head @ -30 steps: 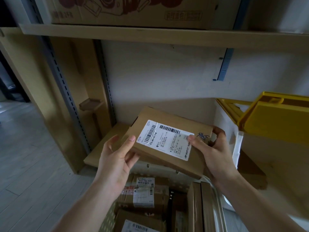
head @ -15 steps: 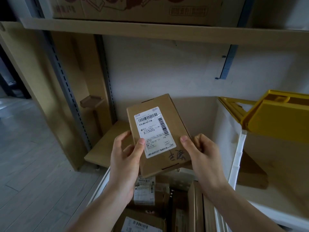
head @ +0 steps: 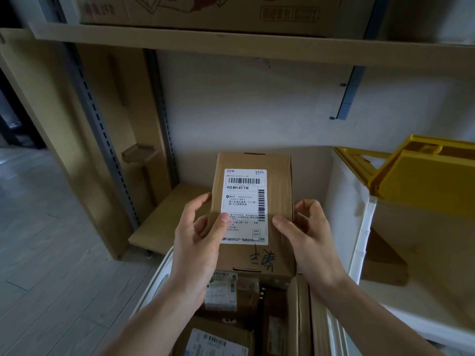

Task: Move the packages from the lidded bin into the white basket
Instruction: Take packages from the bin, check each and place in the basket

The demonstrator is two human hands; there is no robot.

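Basket (head: pixel 154 286) crowded with packages (head: pixel 223 294); yellow lid (head: pixel 421 181) flanks right.

Dim room — pale wall (head: pixel 257 104) behind wooden shelving. Upper shelf (head: pixel 231 44) across the top, slotted metal upright (head: pixel 100 124) at left, low shelf (head: pixel 167 217) beneath — grey plank floor (head: pixel 46 253) at left, dark doorway beyond.

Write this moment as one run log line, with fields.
held: cardboard package, label facing up | left hand: grips left edge | right hand: grips right edge | position: above white basket

Brown package (head: pixel 280 201), white label (head: pixel 244 206) black barcodes; yellow bin lid (head: pixel 424 181).
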